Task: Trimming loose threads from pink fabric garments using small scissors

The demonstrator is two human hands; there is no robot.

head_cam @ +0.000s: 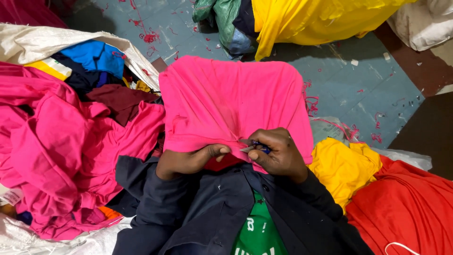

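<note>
A bright pink garment [231,99] is draped over my knees in the middle of the view. My left hand [188,159] pinches its near edge, fingers closed on the fabric. My right hand [276,153] holds a small thread cutter [252,147] with a metal tip and blue handle, its tip touching the pink cloth right beside my left thumb. My dark blue sleeves reach in from the bottom.
A heap of pink garments [56,151] lies at left, with blue, yellow and maroon cloth in a white sack [56,40] behind. Yellow cloth [344,165] and red cloth [406,208] lie at right. More yellow fabric [306,19] is at top. Thread scraps litter the blue-grey floor [358,89].
</note>
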